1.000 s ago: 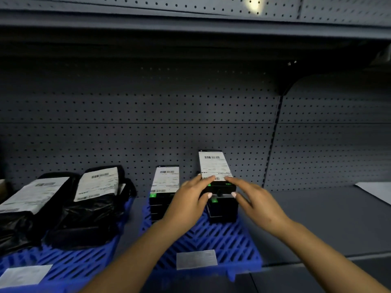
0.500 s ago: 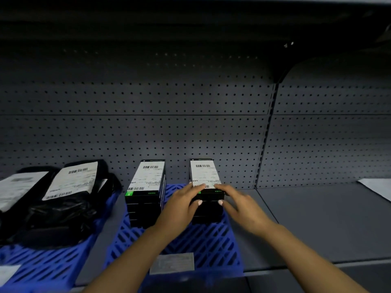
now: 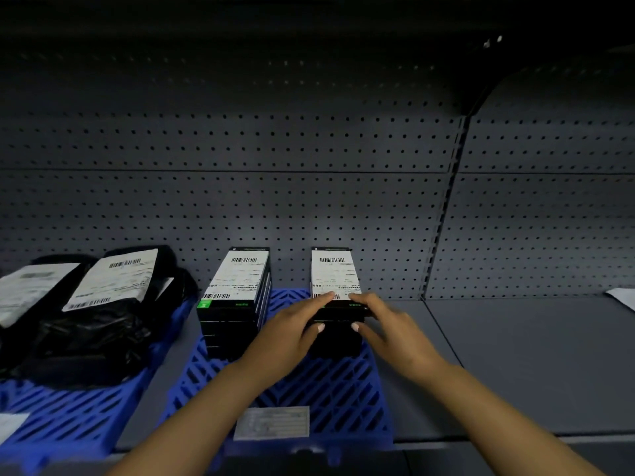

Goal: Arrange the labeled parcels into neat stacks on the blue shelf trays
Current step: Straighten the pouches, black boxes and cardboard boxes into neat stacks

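- Two blue shelf trays show: the middle tray [image 3: 343, 400], a plastic lattice of slanted slots, and the left tray [image 3: 68, 413] of the same make, cut off by the frame edge.
- Two stacks of flat, hard-edged black boxes stand side by side on the middle tray, apart from each other: the left stack [image 3: 233, 304] and the right stack [image 3: 335, 304]. Each is topped by a white barcode label; thin green marks show on the front edges.
- The left stack shows about five box edges (the lowest ones blur into shadow); the right stack's count cannot be told behind the hands.
- The left hand [image 3: 292, 333] and right hand [image 3: 388, 324] both clasp the near end of the right stack, index fingers lying over the label's front edge, thumbs pressed to the front face.
- Two soft parcels [image 3: 103, 304] in crinkled, glossy black plastic sit on the left tray, each with a white label on top.
- One pale card [image 3: 273, 424] lies flat at the middle tray's front edge.
- The shelf [image 3: 515, 355] is smooth grey metal, backed by a perforated panel [image 3: 309, 201] of evenly spaced holes.
- One white sheet [image 3: 622, 297] lies at the far right.
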The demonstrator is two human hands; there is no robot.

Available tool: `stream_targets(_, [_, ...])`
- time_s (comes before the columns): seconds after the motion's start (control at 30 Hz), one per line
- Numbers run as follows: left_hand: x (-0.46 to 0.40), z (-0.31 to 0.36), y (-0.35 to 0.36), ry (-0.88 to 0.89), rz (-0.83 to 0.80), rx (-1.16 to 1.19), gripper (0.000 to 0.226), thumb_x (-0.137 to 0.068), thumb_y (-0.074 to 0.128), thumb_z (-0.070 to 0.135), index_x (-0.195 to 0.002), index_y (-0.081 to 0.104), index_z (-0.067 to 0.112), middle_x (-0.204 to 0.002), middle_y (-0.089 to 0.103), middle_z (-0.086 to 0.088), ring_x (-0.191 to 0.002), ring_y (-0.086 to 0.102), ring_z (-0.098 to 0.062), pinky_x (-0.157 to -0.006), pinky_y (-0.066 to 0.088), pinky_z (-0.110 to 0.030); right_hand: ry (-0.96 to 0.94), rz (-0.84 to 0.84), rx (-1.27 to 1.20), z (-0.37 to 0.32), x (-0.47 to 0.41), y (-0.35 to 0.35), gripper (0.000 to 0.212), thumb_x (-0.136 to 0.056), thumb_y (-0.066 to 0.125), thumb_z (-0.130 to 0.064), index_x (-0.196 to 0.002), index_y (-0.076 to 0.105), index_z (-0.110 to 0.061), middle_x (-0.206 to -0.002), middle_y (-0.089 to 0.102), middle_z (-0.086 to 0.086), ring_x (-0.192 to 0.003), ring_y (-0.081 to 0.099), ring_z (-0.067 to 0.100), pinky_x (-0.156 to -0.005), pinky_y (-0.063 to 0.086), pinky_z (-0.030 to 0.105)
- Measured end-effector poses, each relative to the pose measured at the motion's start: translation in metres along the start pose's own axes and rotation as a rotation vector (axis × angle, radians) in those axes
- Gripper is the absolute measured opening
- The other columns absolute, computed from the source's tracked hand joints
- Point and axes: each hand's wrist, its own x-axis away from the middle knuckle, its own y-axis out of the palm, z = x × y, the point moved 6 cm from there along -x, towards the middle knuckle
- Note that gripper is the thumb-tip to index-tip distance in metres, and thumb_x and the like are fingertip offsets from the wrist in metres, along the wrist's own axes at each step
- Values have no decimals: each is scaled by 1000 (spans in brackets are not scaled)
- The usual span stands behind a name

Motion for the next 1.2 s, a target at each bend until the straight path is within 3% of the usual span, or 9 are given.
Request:
stream_targets(0.1, [4, -3, 6, -25, -82, -12, 75, -91, 62, 27, -144, 14, 51, -137, 43, 19, -118, 44, 4, -92, 32, 0, 27, -95, 47, 2, 5, 7, 69, -88, 66, -30, -143, 23, -32, -130, 57, 1, -103, 58, 13, -73, 44, 21])
stream_targets(0.23, [6, -11, 15, -50, -91, -115, 97, -88, 66, 21, -136, -6, 64, -107, 66, -4, -88, 61, -12, -79, 52, -29, 42, -108, 177, 6, 8, 18, 84, -87, 67, -30, -146, 7, -32, -122, 60, 8, -95, 63, 23, -67, 49, 30])
stream_targets(0.47, [10, -9, 14, -98, -39, -187, 102, -91, 62, 22, -134, -23, 61, -75, 62, -5, -61, 55, -11, -61, 49, -27, 48, -87, 68, 7, 7, 21, 81, -88, 65, -19, -146, 10, -32, -125, 59, 6, -101, 62, 21, -75, 49, 24])
stream_targets(0.57, [11, -14, 17, -147, -9, -130, 104, -90, 62, 18, -135, -22, 60, -79, 66, -6, -65, 59, -12, -63, 52, -27, 53, -65, -14, 5, 7, 22, 80, -89, 64, -16, -146, 12, -33, -131, 56, 5, -107, 60, 19, -77, 45, 18])
stream_targets(0.67, [9, -12, 16, -146, -36, -141, 99, -91, 62, 18, -132, -17, 61, -76, 63, -4, -62, 56, -8, -57, 46, -18, 62, -62, -12, 7, 8, 22, 79, -89, 64, -16, -146, 12, -34, -131, 57, 6, -107, 61, 20, -79, 48, 23])
stream_targets(0.9, [5, -2, 6, -177, -103, -262, 87, -89, 64, 21, -148, 1, 38, -71, 57, -5, -61, 52, -12, -56, 42, -24, 40, -140, 217, 4, 6, 18, 78, -91, 61, -28, -148, 8, -29, -120, 59, 9, -91, 62, 24, -62, 42, 28])
stream_targets(0.97, [4, 2, 5, -171, -95, -284, 86, -88, 66, 20, -148, 6, 35, -81, 61, -5, -72, 56, -14, -63, 45, -26, 36, -145, 281, 4, 5, 16, 78, -91, 61, -31, -147, 8, -28, -125, 55, 10, -95, 61, 25, -68, 48, 32])
stream_targets(1.03, [3, 6, 4, -165, -69, -314, 87, -85, 69, 18, -149, 11, 30, -114, 59, -6, -103, 56, -19, -82, 48, -31, 34, -144, 315, 3, 3, 15, 78, -90, 62, -33, -147, 9, -29, -132, 49, 9, -103, 58, 26, -75, 51, 35])
stream_targets(1.2, [3, 24, -2, -193, -27, -448, 92, -84, 68, 9, -151, 7, 26, -151, 17, -9, -139, 18, -27, -108, 34, -36, 2, -122, 387, -6, 2, 4, 87, -87, 64, -35, -149, 4, -31, -155, 16, 7, -138, 28, 28, -107, 37, 41])
